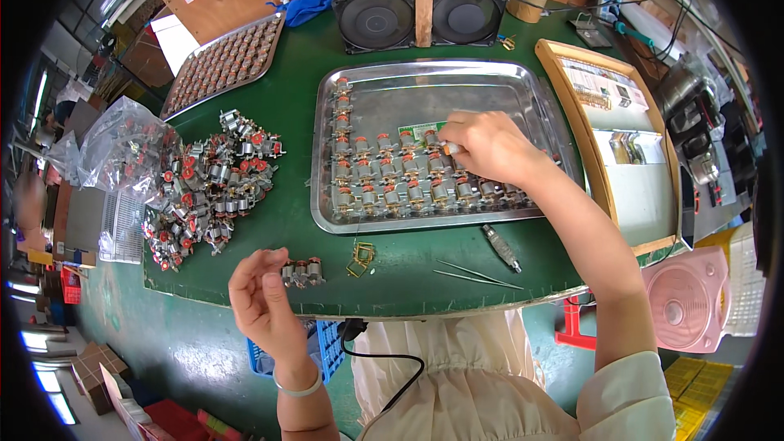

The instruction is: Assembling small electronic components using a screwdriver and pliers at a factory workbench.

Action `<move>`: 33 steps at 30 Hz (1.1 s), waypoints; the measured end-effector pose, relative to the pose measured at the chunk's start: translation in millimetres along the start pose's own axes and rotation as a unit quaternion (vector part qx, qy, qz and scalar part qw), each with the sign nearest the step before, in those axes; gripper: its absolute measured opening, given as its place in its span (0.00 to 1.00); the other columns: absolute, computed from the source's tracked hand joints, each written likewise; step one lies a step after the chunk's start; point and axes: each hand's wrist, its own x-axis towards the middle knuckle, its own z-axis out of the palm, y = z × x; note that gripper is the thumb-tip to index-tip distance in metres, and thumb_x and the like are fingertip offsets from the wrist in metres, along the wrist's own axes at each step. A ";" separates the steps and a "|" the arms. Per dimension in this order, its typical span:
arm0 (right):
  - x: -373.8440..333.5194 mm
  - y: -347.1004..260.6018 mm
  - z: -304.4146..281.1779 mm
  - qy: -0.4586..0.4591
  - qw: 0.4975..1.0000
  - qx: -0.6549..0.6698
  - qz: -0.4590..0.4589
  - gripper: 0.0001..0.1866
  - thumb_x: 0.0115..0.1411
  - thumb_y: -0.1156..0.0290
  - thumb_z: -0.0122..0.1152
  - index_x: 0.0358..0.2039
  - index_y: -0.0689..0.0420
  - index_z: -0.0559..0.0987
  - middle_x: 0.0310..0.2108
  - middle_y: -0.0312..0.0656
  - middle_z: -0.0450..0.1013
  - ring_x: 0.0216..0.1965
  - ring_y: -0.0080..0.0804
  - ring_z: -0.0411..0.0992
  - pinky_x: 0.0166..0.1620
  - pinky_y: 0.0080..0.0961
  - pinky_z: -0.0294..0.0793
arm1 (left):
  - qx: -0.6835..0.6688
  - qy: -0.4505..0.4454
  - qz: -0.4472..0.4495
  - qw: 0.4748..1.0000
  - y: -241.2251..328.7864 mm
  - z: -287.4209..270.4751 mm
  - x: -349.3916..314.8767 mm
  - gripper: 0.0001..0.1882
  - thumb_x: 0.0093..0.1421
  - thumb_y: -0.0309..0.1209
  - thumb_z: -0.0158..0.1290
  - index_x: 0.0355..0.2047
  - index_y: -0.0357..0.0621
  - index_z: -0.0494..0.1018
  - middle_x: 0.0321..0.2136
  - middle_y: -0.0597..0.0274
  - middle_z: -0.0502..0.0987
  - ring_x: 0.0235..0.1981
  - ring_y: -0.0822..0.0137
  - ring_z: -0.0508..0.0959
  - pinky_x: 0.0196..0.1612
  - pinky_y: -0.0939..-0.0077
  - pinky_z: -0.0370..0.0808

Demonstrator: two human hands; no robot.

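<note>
Reaching in over the metal tray (425, 82), the right hand (490, 145) has its grip pinched nearly closed on a small pale piece (452, 148) with an orange end, though the fingers cover too much of it to tell what it is. The piece pokes out on the left side of the fingers, just above the rows of small silver motors (409, 166); whether it touches one of them cannot be made out. A green card (418, 131) lies just beyond, partly behind the fingers.

The relation that matters looks to be right here: the motors lie below and to the left of the right grip, in rows running left to right, each with its red end toward the far side of the desk (294, 147). The right hand is clearly the nearer one to them.

The left hand (265, 298) is outside the tray, near the front edge of the desk. Its grip is loosely curled, thumb and fingers apart, with nothing visible in it. A short row of motors (304, 271) sits just to the right of its fingertips, also running left to right; contact there is unclear. For that row, the left hand is nearer.
</note>
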 end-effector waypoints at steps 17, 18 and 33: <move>30.9 -188.4 26.2 -0.119 0.984 0.105 -0.084 0.19 0.44 0.59 0.60 0.29 0.61 0.69 0.22 0.44 0.68 0.22 0.38 0.71 0.20 0.29 0.69 | 0.343 -0.252 0.103 0.899 -19.1 -50.7 11.0 0.13 0.44 0.26 0.55 0.33 0.45 0.72 0.43 0.59 0.68 0.49 0.54 0.63 0.55 0.54 0.51; 34.5 -190.8 36.6 -0.109 0.987 0.089 -0.080 0.17 0.43 0.61 0.60 0.26 0.61 0.69 0.21 0.44 0.68 0.22 0.39 0.71 0.22 0.30 0.70 | 0.341 -0.254 0.106 0.899 -21.1 -52.0 10.9 0.13 0.44 0.27 0.55 0.33 0.45 0.72 0.43 0.59 0.68 0.49 0.54 0.63 0.55 0.54 0.51; 37.1 -164.4 8.0 -0.224 0.842 0.479 0.103 0.09 0.46 0.72 0.56 0.29 0.63 0.74 0.13 0.35 0.67 0.17 0.16 0.65 0.21 0.14 0.63 | 0.214 -0.156 0.147 0.953 -18.2 -40.9 -2.4 0.20 0.40 0.29 0.60 0.36 0.44 0.68 0.42 0.58 0.68 0.48 0.54 0.64 0.52 0.55 0.56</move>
